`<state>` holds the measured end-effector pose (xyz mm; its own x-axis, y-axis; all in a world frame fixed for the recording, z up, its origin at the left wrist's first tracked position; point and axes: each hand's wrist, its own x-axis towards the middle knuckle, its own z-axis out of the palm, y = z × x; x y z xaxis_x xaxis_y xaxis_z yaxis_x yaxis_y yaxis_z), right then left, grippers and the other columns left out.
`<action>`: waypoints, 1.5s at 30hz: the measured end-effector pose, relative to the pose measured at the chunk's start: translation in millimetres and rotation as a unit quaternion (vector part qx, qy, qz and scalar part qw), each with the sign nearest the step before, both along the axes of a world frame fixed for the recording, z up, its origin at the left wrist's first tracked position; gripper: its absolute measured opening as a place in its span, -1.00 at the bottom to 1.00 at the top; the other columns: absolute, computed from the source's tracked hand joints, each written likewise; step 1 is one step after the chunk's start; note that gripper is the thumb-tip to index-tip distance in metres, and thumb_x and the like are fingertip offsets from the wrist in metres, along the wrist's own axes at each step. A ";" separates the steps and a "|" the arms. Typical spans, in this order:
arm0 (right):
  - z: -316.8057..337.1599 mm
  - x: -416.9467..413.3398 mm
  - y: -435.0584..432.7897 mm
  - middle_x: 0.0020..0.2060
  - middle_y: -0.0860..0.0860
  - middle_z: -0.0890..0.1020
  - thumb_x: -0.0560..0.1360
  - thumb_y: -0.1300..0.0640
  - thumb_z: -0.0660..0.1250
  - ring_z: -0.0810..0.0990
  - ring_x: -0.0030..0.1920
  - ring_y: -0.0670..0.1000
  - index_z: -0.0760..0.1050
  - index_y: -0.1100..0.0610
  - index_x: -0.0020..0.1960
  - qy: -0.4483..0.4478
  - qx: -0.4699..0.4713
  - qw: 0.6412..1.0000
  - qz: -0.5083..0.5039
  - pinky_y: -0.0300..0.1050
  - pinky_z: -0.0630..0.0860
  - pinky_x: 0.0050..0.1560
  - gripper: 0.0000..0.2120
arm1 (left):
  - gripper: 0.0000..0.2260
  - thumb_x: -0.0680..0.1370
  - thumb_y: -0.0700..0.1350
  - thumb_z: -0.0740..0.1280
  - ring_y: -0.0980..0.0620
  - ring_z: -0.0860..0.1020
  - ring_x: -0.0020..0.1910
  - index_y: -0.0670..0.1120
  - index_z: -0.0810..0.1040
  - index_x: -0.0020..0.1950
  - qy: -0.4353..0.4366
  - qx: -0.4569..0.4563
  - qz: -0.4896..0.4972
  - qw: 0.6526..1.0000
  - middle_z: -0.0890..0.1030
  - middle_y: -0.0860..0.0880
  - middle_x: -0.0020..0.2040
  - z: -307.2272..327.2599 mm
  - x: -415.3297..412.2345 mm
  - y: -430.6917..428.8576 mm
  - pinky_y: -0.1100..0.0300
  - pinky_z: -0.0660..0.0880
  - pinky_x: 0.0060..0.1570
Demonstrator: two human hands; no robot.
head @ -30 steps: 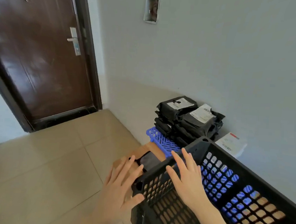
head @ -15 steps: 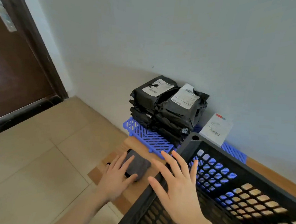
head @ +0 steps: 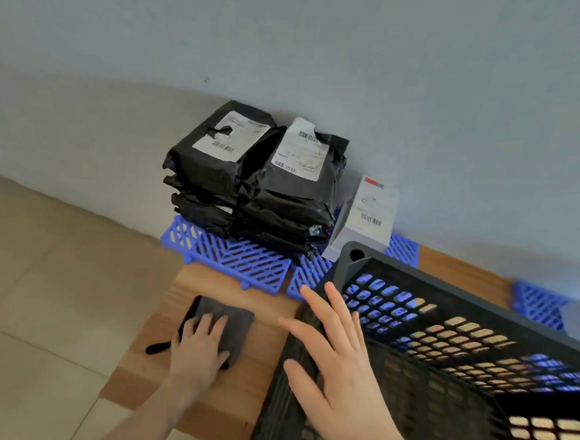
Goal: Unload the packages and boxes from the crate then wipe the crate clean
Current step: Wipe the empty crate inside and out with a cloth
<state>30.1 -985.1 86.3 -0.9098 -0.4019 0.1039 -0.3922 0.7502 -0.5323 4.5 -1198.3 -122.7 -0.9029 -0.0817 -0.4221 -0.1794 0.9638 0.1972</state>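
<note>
Nearest to you, your right hand (head: 339,374) is reaching in from the bottom edge. Its grip is spread wide, fingers straight and fanned apart, over the left end wall of the black lattice crate (head: 452,337). Whether the palm is pressing on the plastic is unclear. The crate is filling the lower right of the view and sitting on a brown board (head: 253,382), with blue and brown showing through its holes.

To the left of the crate, your left hand (head: 200,349) is resting flat on a dark grey cloth (head: 237,319). Its grip is unclenched, with the fingers lying straight over the fabric and not pinching it. The cloth is lying on the brown board, near the crate but apart from it. A thin black strap (head: 157,348) is poking out beside your left hand. Beige floor tiles (head: 36,288) are spreading out left of the board.

Farther on, blue grid mats (head: 231,257) are lying across the board's far edge. Black packages (head: 266,190) with white labels are sitting on the mats in two stacks, side by side against the grey wall (head: 328,50). A white box (head: 368,215) is standing upright just right of them, behind the crate's far corner.
</note>
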 end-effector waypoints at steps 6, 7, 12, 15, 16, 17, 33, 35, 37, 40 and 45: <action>-0.9 3.6 -2.7 0.52 -0.26 0.11 0.51 0.04 0.23 -0.15 0.56 -0.10 0.47 -0.12 0.28 -0.009 -0.030 0.999 -0.022 0.20 -0.04 0.49 -0.66 | -0.68 0.65 -0.09 0.15 -0.18 0.20 0.38 0.05 0.26 0.41 -0.013 -0.014 -0.033 0.999 0.20 0.00 0.42 5.3 0.3 3.9 -0.15 0.40 0.21; -1.3 4.0 -3.1 0.52 -0.27 0.10 0.51 0.02 0.21 -0.16 0.56 -0.11 0.47 -0.11 0.27 -0.009 -0.031 0.999 -0.024 0.20 -0.03 0.49 -0.66 | -0.69 0.64 -0.11 0.16 -0.18 0.23 0.37 0.05 0.28 0.39 -0.012 0.010 -0.021 1.000 0.24 0.00 0.40 5.8 -0.2 1.3 -0.14 0.40 0.21; 2.6 3.4 -3.3 0.51 -0.29 0.11 0.55 -0.04 0.22 -0.20 0.55 -0.17 0.41 -0.14 0.37 -0.032 -0.058 0.998 -0.022 0.21 0.01 0.51 -0.62 | -0.80 0.51 -0.32 0.34 -0.20 0.54 0.11 -0.13 0.48 0.09 0.101 0.308 0.141 0.936 0.59 -0.13 0.05 35.7 1.1 -8.1 0.03 0.40 -0.01; 12.1 4.4 -0.4 0.46 -0.36 0.17 0.59 -0.11 0.23 -0.20 0.51 -0.29 0.33 -0.17 0.44 -0.077 -0.115 0.990 -0.024 0.17 0.02 0.53 -0.58 | -0.82 0.56 -0.30 0.34 -0.12 0.61 -0.01 -0.03 0.48 0.03 0.140 0.458 0.205 0.854 0.65 -0.09 -0.05 85.5 9.0 -5.4 0.01 0.49 -0.10; 16.9 5.1 1.3 0.41 -0.43 0.20 0.60 -0.11 0.23 -0.16 0.49 -0.35 0.32 -0.19 0.43 -0.098 -0.146 0.984 -0.028 0.13 0.03 0.54 -0.60 | -0.82 0.57 -0.28 0.33 -0.08 0.63 -0.05 -0.01 0.48 0.06 0.155 0.493 0.214 0.829 0.66 -0.07 -0.07 105.5 12.3 -2.1 0.06 0.53 -0.15; 22.5 6.2 3.7 0.35 -0.50 0.22 0.60 -0.10 0.23 -0.09 0.47 -0.39 0.31 -0.23 0.40 -0.118 -0.176 0.977 -0.032 0.07 0.06 0.54 -0.62 | -0.82 0.57 -0.27 0.33 -0.03 0.63 -0.11 -0.01 0.49 0.07 0.177 0.524 0.216 0.805 0.67 -0.03 -0.12 126.4 15.6 1.8 0.14 0.54 -0.23; 65.4 72.3 84.2 0.21 -0.33 0.53 0.55 0.04 0.35 0.47 0.25 -0.30 0.34 -0.24 0.37 -0.047 -0.359 0.924 0.124 -0.30 0.42 0.27 -0.56 | -0.65 0.63 -0.14 0.24 0.27 0.53 0.21 0.31 0.49 0.26 0.281 0.412 0.016 0.866 0.58 0.25 0.20 296.1 153.4 133.2 0.39 0.46 0.14; 61.0 72.3 95.8 0.06 -0.36 0.58 0.57 0.09 0.33 0.53 0.12 -0.35 0.38 -0.32 0.20 -0.029 -0.339 0.935 0.102 -0.46 0.42 0.09 -0.65 | -0.59 0.61 -0.20 0.27 0.35 0.45 0.27 0.30 0.45 0.28 0.302 0.346 0.003 0.888 0.52 0.34 0.25 288.9 168.3 136.3 0.48 0.36 0.20; 57.0 71.1 100.8 0.00 -0.34 0.60 0.56 0.07 0.33 0.54 0.07 -0.35 0.40 -0.31 0.15 -0.007 -0.336 0.940 0.060 -0.49 0.41 0.02 -0.70 | -0.54 0.59 -0.19 0.31 0.42 0.38 0.28 0.34 0.37 0.30 0.331 0.292 0.056 0.896 0.47 0.40 0.26 280.7 180.5 129.9 0.44 0.30 0.24; 50.6 73.3 96.2 0.15 -0.28 0.57 0.56 -0.01 0.30 0.50 0.18 -0.30 0.42 -0.14 0.31 0.011 -0.337 0.942 0.004 -0.39 0.41 0.17 -0.67 | -0.49 0.53 -0.08 0.40 0.41 0.41 0.22 0.36 0.29 0.32 0.309 0.278 0.183 0.891 0.47 0.34 0.23 270.1 200.1 104.7 0.26 0.34 0.26; 41.4 78.9 63.1 0.37 -0.09 0.45 0.56 0.15 0.31 0.30 0.44 -0.10 0.36 0.00 0.42 0.088 -0.159 0.968 0.174 -0.10 0.25 0.46 -0.55 | -0.18 0.32 0.05 0.60 0.24 0.50 0.25 0.39 0.15 0.39 0.174 0.364 0.205 0.892 0.56 0.14 0.24 259.6 227.7 83.8 0.38 0.45 0.06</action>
